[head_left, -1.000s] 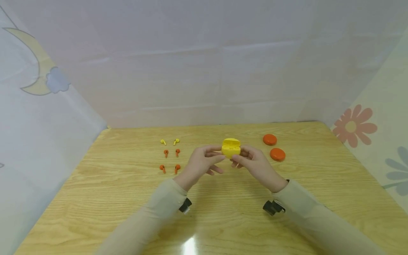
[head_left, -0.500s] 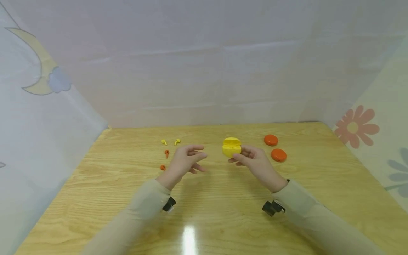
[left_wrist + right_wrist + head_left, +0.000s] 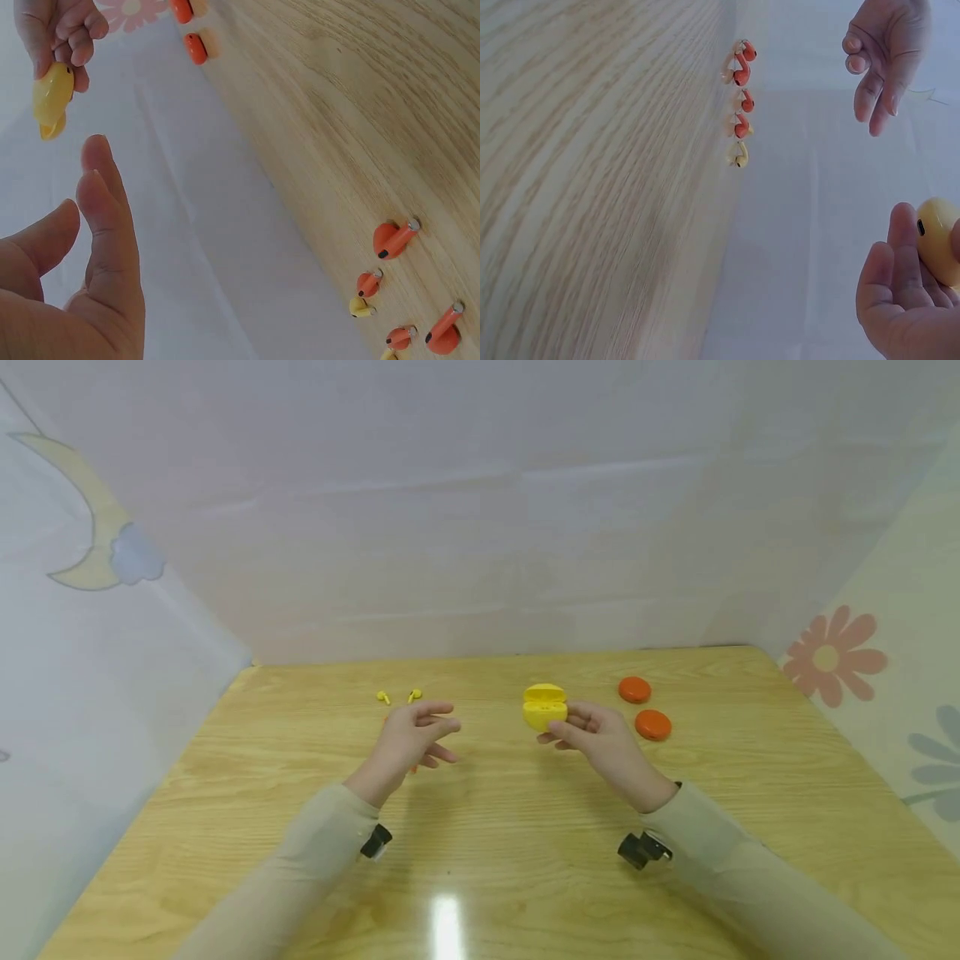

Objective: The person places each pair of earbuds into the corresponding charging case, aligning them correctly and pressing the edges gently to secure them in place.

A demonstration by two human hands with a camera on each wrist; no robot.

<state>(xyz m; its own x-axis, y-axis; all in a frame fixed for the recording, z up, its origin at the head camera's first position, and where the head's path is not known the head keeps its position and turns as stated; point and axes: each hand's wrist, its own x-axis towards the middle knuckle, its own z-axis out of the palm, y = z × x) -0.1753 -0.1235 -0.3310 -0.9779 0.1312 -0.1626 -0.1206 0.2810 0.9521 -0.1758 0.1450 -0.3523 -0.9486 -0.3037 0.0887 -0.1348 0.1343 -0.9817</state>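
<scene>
Pale cloth (image 3: 480, 527) behind a wood-grain surface (image 3: 480, 893), printed with a moon (image 3: 86, 514) at the left and a pink flower (image 3: 832, 656) at the right. Held above the surface in the right hand (image 3: 607, 747): a yellow case (image 3: 542, 717) with its lid raised, pinched between thumb and fingers. Inside of the case facing the head camera, too small to make out in detail. On the surface, to the right of that hand and near the back edge, two round red cases (image 3: 653, 725), both closed, just beside each other, contents hidden.

Left hand (image 3: 405, 739) raised apart from the case, fingers loosely spread and thumb held away from them. Beyond it, near the back of the surface, two yellow earbuds (image 3: 415, 695). In the head view, only scraps of orange visible past the left hand; in the left wrist view, plainly four orange earbuds (image 3: 394, 240) on the surface, near the yellow pair. Also shown from there: the back of the yellow case, with the lid tilted out beyond the body. In the right wrist view, a small dark slot (image 3: 921, 227) on the case, close to a fingertip.
</scene>
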